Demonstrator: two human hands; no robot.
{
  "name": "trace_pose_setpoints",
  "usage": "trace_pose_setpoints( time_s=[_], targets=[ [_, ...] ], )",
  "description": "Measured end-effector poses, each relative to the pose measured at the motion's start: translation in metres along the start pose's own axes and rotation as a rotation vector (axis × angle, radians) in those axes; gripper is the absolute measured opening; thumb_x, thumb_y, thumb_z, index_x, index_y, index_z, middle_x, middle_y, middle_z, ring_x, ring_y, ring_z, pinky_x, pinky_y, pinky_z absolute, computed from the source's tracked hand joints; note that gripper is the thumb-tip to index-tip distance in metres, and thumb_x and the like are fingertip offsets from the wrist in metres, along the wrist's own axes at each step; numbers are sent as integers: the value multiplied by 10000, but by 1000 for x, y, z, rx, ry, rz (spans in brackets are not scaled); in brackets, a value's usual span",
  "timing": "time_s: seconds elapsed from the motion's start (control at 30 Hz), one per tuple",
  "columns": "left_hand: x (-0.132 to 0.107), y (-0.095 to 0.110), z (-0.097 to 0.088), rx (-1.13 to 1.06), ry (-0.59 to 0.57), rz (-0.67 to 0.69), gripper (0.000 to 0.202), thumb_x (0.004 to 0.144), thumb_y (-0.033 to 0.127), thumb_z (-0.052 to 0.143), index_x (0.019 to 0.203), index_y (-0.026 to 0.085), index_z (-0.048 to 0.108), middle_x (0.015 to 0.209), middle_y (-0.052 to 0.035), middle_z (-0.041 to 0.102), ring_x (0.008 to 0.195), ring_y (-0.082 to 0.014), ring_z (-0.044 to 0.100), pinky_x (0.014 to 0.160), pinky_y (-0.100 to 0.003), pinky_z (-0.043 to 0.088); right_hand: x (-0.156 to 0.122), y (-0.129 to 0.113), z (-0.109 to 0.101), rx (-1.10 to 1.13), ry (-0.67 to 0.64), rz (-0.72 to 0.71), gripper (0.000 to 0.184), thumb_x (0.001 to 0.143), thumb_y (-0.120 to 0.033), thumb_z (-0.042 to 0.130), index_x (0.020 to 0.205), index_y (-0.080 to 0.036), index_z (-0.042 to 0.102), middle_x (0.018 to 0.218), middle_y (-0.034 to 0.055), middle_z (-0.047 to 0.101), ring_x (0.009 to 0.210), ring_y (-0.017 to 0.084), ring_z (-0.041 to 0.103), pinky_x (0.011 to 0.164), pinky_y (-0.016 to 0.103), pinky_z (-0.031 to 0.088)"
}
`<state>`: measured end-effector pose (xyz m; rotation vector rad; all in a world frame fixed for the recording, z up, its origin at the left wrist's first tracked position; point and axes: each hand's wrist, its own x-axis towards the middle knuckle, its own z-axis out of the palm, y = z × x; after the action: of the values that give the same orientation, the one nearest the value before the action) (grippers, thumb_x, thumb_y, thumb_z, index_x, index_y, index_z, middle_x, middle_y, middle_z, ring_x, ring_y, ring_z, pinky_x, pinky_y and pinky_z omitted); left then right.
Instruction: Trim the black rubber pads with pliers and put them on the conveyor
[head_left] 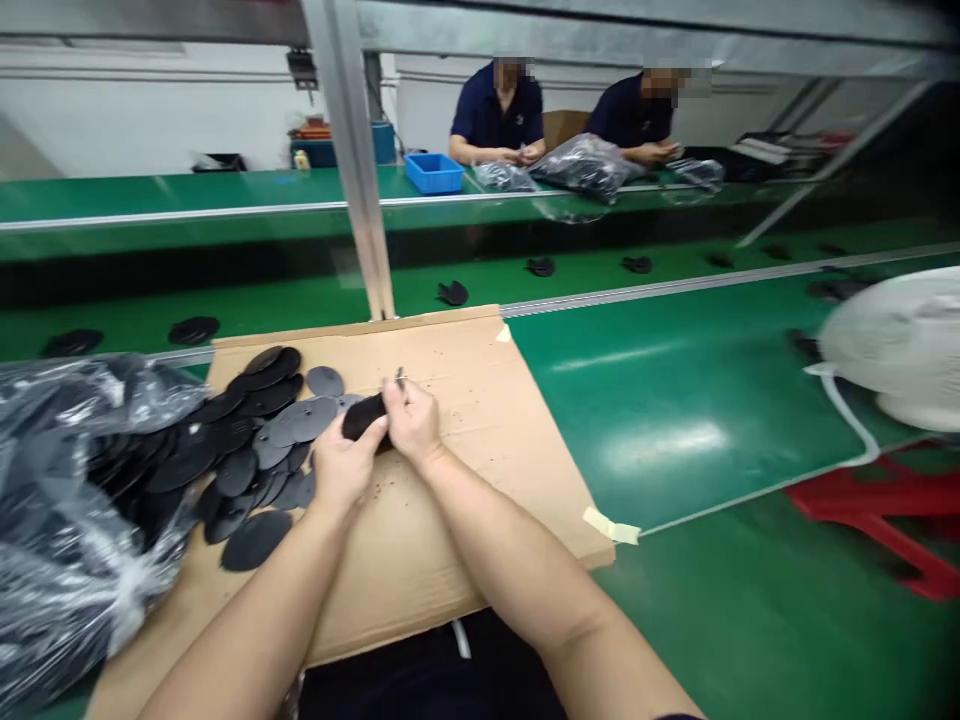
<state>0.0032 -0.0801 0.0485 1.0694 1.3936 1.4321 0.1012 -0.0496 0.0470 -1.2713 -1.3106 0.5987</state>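
Over the cardboard sheet (450, 400), my left hand (346, 465) is closed on a black disc (365, 415), its thumb lying across the front. Against the disc's right side, my right hand (412, 415) is closed on a small metal-tipped tool (400, 376). Only the tip shows above the fingers, so its kind is unclear. Left of my hands lies a loose heap of black and dark grey discs (232, 430). Some spill from a clear plastic bag (67, 560). Small dark crumbs dot the cardboard.
Beyond the cardboard, a green conveyor belt (495, 285) carries several black pieces. A metal post (349, 150) rises behind the sheet. Two people (499, 110) work at the far bench beside a blue bin (433, 173). A white rounded object (900, 345) and red stool (877, 500) stand right.
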Motion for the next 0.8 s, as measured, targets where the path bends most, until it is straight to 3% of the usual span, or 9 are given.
trace_pose_setpoints(
  time_s=[0.13,0.3,0.5,0.6,0.7,0.8],
  targets=[
    [3,-2,0,-38,-44,4,441,626,370,792,977,124,691,918,-73,717,825,-201,669,826,-332,542,4,2,0,84,11,78,500,923,-584,351,731,-194,598,696,35,625,689,161,599,692,260,453],
    [3,-6,1,-92,-67,7,416,645,359,793,977,132,688,935,-78,717,849,-207,671,845,-341,540,7,-1,-1,-38,49,4,492,917,-572,392,628,-202,536,593,22,558,585,145,539,605,262,405],
    [1,-6,5,-182,-110,23,387,660,340,790,973,138,686,978,-81,717,907,-211,670,892,-354,524,7,-5,0,-65,77,11,495,916,-575,376,617,-206,516,583,20,528,587,143,515,617,265,405],
    [7,-2,4,-308,-123,-65,419,618,321,818,969,142,675,1009,-84,709,944,-215,663,931,-375,504,9,-3,1,-7,34,64,502,882,-612,421,610,-201,510,573,6,503,601,141,512,628,262,418],
    [18,3,-6,-531,-169,-244,463,584,263,832,1000,162,656,1061,-79,693,982,-216,651,942,-382,496,10,-2,-2,294,-30,166,482,845,-644,459,772,-183,578,716,24,576,695,149,567,684,271,468],
    [30,9,-20,-664,-211,-394,368,621,197,787,960,176,646,1001,-61,689,914,-177,649,853,-315,528,8,-7,-12,511,-135,255,471,790,-639,547,878,-178,591,764,29,583,685,146,568,662,284,491]
  ],
)
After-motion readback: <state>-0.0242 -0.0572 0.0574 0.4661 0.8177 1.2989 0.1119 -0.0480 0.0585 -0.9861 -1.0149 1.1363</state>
